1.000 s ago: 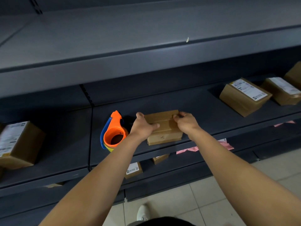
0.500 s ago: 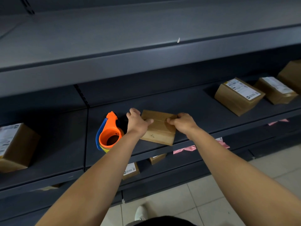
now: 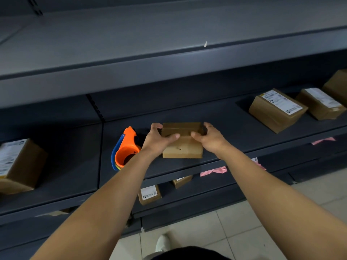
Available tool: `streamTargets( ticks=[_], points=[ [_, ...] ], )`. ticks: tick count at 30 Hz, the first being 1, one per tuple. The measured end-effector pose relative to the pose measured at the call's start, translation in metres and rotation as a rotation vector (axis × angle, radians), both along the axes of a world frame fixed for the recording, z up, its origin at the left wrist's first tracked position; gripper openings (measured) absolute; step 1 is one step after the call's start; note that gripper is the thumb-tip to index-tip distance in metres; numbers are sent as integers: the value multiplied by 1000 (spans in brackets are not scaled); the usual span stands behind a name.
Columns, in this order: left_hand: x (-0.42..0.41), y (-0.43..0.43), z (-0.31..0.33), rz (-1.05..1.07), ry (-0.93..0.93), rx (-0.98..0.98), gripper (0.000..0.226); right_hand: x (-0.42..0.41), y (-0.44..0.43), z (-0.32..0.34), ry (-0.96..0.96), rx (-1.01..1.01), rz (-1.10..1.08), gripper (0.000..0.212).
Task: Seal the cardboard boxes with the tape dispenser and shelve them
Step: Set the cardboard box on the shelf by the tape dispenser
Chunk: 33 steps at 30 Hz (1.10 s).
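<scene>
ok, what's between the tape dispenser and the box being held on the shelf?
Only the left hand, which grips the left end of the box; it fills the gap to the tape dispenser. Head view shows nothing else there.

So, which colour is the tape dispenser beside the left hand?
The tape dispenser is orange with a blue edge; the head view shows it.
</scene>
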<state>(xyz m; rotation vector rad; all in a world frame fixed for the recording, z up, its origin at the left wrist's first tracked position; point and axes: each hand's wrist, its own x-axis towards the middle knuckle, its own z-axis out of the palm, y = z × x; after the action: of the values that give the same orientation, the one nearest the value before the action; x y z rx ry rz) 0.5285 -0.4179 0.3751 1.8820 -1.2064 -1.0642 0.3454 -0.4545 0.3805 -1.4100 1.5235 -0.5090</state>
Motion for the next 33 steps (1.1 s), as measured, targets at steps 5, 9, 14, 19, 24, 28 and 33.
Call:
streamTargets(
  ticks=[5, 9, 14, 19, 24, 28, 33],
  points=[
    [1, -3, -3, 38, -19, -31, 63, 6, -5, 3, 92, -93, -55, 51],
    [-2, -4, -5, 117, -41, -19, 53, 9, -10, -8, 53, -83, -123, 41],
    [-2, -7, -10, 168, -39, -47, 37, 11, -13, -18, 14, -60, -169, 41],
    [-2, -5, -19, 180, -58, 1, 42, 8, -13, -24, 51, -108, -236, 33],
    [0, 0, -20, 184, -73, 3, 41, 11, -10, -21, 79, -142, -239, 29],
    [19, 11, -18, 272, -352, -175, 25, 23, -7, -11, 137, -302, -264, 25],
    [56, 29, -18, 470, -724, 147, 38, 47, 3, 5, 51, -421, -190, 24]
  ],
)
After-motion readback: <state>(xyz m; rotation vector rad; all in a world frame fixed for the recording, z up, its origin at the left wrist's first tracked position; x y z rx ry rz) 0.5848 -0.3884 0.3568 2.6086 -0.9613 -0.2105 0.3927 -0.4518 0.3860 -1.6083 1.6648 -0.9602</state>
